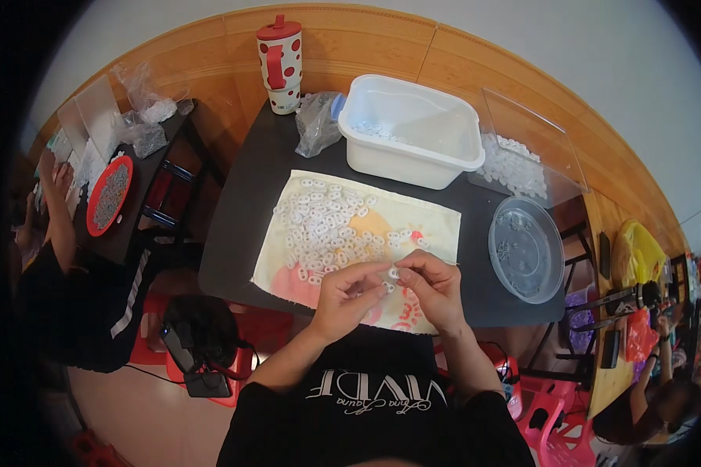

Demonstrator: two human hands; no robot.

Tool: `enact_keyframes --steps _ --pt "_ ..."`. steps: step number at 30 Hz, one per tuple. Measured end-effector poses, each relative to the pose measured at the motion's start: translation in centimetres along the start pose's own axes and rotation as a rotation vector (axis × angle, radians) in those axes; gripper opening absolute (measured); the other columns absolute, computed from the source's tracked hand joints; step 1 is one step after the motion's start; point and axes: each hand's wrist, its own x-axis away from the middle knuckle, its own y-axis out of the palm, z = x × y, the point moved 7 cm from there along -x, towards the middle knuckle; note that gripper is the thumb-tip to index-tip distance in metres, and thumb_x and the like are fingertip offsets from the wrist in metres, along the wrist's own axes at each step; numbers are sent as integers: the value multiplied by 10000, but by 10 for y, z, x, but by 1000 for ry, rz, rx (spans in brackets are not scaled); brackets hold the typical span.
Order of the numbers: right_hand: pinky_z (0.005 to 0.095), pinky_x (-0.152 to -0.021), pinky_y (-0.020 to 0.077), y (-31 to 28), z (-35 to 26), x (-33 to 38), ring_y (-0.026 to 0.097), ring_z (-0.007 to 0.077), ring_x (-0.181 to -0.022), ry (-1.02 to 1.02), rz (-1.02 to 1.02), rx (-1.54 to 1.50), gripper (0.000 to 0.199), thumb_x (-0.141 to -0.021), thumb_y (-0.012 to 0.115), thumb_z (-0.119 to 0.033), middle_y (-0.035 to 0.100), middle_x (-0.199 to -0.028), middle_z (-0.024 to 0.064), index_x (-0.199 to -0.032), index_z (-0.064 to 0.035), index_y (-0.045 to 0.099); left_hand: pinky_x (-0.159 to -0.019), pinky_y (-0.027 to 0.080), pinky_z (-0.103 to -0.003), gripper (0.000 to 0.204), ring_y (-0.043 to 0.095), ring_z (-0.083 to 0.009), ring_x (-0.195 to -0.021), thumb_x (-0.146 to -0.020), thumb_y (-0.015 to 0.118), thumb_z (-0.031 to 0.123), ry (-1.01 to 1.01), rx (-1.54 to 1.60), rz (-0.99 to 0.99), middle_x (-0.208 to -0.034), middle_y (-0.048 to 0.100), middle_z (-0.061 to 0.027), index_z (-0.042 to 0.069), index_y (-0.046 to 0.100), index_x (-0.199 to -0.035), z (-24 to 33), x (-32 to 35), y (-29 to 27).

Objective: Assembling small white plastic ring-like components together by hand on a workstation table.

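My left hand (348,300) and my right hand (433,291) meet over the near edge of a cream printed cloth (442,233). Between their fingertips is a small white plastic piece with holes (393,273); both hands pinch it. A second white bit (388,287) shows just below, at the left fingertips, and I cannot tell whether it is part of the same piece. On the cloth's left half lies a heap of white two-holed plastic pieces (323,226). A few more white pieces (401,236) lie loose beyond my right hand.
A white tub (413,159) with small bits inside stands behind the cloth. To the right are a round clear container (526,249) and a clear box of white pieces (514,167). A spotted tumbler (280,66) and plastic bag (318,124) stand back left. Other people sit at side tables.
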Motion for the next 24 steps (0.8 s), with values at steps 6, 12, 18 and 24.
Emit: enact_keyframes --steps 6,12,18,24 --pt "222 -790 519 4 -5 2 602 77 -861 -93 49 8 118 -933 627 58 642 -944 34 -1043 40 665 -662 461 -204 395 574 -57 -753 -872 648 -97 12 39 3 -871 653 -26 -34 629 -1262 0 1 0" --pt "216 -764 485 7 -9 4 596 83 -837 -144 59 114 119 -930 623 71 634 -927 39 -1039 44 662 -674 469 -203 397 581 -60 -770 -874 647 -97 0 71 10 -875 651 -22 -33 628 -1265 0 2 1" --pt "216 -750 475 8 -11 2 590 84 -825 -182 63 146 115 -922 625 82 626 -910 40 -1024 44 663 -679 473 -203 397 581 -60 -772 -876 645 -100 14 79 25 -880 650 -20 -35 626 -1268 -3 3 0" --pt "222 -741 454 11 -15 2 562 85 -820 -172 65 178 73 -926 643 33 620 -893 42 -998 37 661 -675 482 -205 401 595 -66 -759 -878 645 -100 24 76 22 -888 656 -26 -31 626 -1273 -1 3 0"
